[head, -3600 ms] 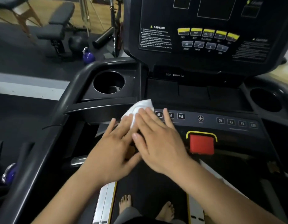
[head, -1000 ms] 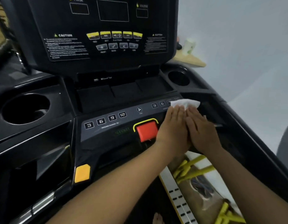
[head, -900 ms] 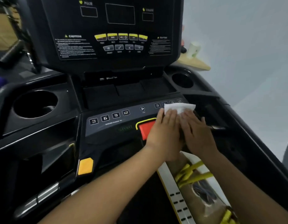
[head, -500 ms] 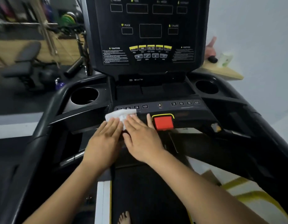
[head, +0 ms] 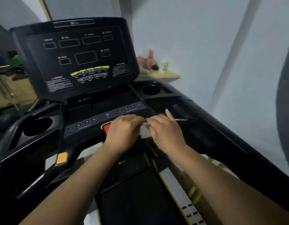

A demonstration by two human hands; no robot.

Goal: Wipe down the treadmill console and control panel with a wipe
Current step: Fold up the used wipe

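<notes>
Bunching the white wipe between them, the left hand and right hand sit knuckle to knuckle near the right end of the control panel. Their fingers are curled down onto the cloth, and one right finger sticks out straight toward 12 o'clock. The wipe shows only as a small wad in the gap between the hands, at the panel's front edge. Doing this step well probably means refolding the wipe to a fresh, flat face before pressing on. The red stop button, at 9 o'clock and partly hidden by the left hand, is best worked around lightly. The upright console, at 11 o'clock, would suit long overlapping passes, kept gentle over its keys.
</notes>
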